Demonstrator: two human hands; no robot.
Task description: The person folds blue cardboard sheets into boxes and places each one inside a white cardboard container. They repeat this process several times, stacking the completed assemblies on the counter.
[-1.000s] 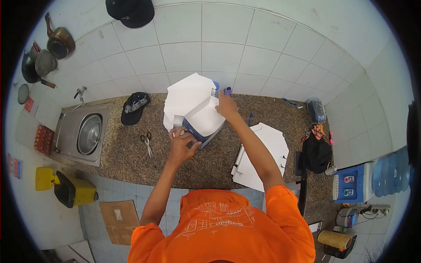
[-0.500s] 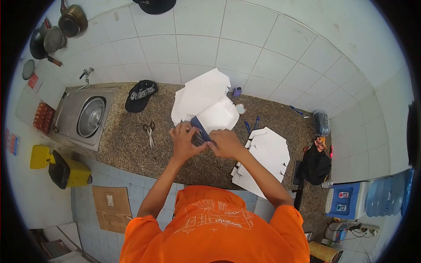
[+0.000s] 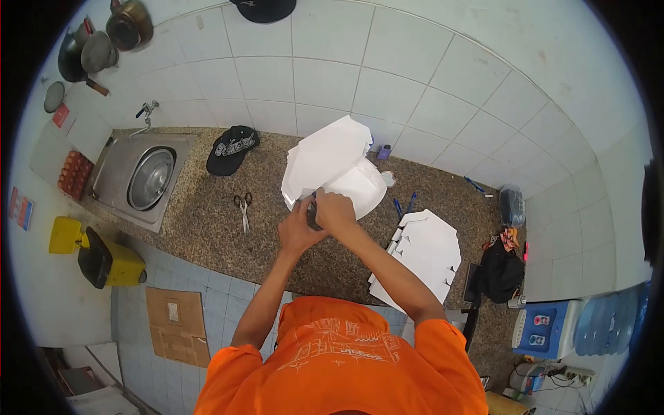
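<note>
My left hand [image 3: 300, 229] and my right hand [image 3: 336, 213] are close together over the counter, fingers closed around a small dark blue piece [image 3: 312, 217]. Most of that piece is hidden by my fingers, and its kind does not show. Just beyond my hands lies a folded white cardboard form [image 3: 326, 153], with a curved white part [image 3: 358, 185] at its right. Another flat white cardboard sheet [image 3: 423, 259] with slits and tabs lies under my right forearm.
Scissors [image 3: 243, 211] and a black cap [image 3: 233, 151] lie to the left, before the steel sink [image 3: 176, 149]. Blue pens [image 3: 412, 203], a purple bottle [image 3: 384, 151] and a small round item [image 3: 389, 179] are right of the cardboard. A black bag [image 3: 503, 270] sits farther right.
My right hand has turned and come over the dark blue piece, closer to my left hand, so less of the piece shows. The whole view has shifted slightly.
</note>
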